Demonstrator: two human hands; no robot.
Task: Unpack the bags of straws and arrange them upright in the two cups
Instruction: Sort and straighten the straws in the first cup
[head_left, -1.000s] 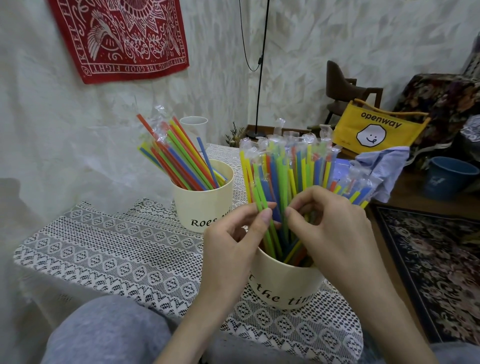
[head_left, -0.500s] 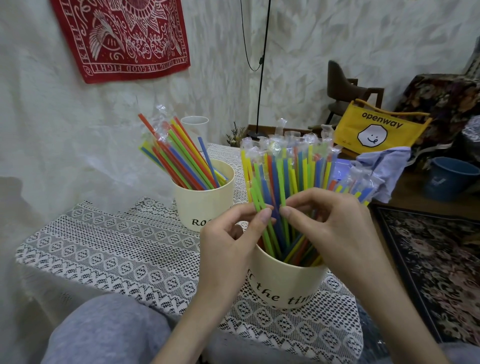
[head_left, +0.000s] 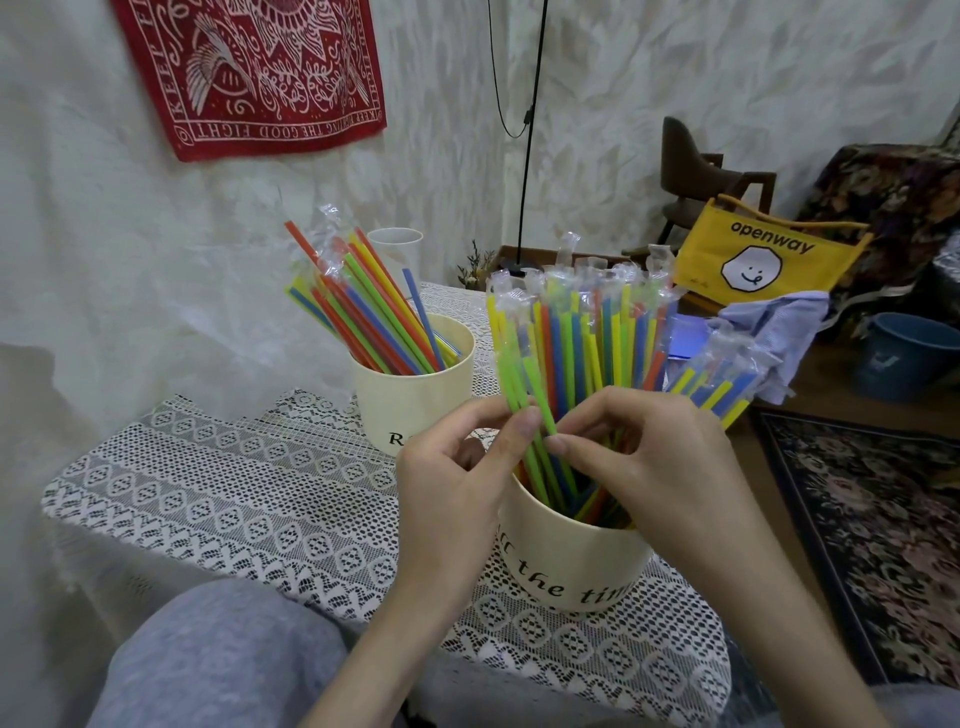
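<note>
The near cup, cream with black lettering, is packed with wrapped straws standing close to upright, their clear wrapper tips bunched above the coloured shafts. Just left of the near cup's rim, the left hand pinches one green straw between thumb and forefinger; the other fingers curl loosely behind. Over the near cup's mouth, the right hand has thumb and forefinger closed into a fine grip on another thin green shaft low in the bundle, so both hands seem to be straightening or spacing single straws rather than adding new ones.

Behind and to the left of the near cup stands the far cup, also holding straws, but these far straws lean hard to the left and are not upright. Past the near cup's right side, more wrapped straws fan out low and tilted; whether they sit in the cup or lie loose behind the hand I cannot tell.

Judging by this, the unpacking looks largely done and most straws are in cups on the lace-covered surface. What seems left is tidying: the tilted group by the right hand, and standing the far cup's leaning bunch straighter
</note>
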